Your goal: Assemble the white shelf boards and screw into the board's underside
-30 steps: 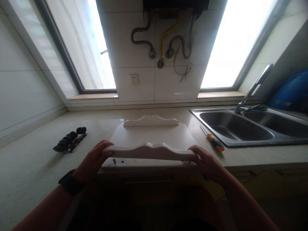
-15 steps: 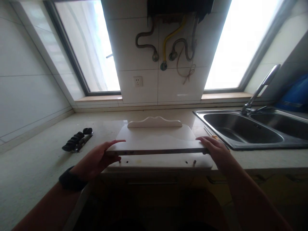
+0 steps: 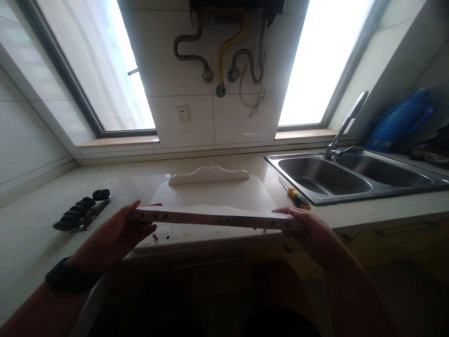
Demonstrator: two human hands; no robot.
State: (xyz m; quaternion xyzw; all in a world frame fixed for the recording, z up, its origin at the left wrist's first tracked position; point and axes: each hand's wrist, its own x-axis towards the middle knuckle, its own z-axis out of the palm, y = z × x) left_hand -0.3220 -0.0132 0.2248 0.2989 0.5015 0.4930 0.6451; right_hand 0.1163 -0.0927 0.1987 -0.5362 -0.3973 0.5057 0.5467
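Observation:
A white board (image 3: 213, 218) is held level by its two ends, its narrow edge with several small holes turned toward me. My left hand (image 3: 128, 231) grips the left end, thumb below and fingers over the top, with a dark band on the wrist. The right end is gripped by my right hand (image 3: 308, 229). Beneath and behind the board, a larger white panel (image 3: 210, 192) lies on the counter, with a wavy raised strip (image 3: 210, 175) along its far side. A peg (image 3: 155, 237) stands near the panel's front left corner, beside a dark hole.
A screwdriver (image 3: 296, 196) with a yellow and black handle lies by the double steel sink (image 3: 319, 199) on the right. Black-handled items (image 3: 79, 213) rest on the counter at left. A blue container (image 3: 396, 121) stands behind the sink; hoses (image 3: 191, 57) hang on the wall.
Both hands have tipped the board so its near edge faces me more, and raised it slightly. My view has swung right, bringing the screwdriver and more of the blue container into sight.

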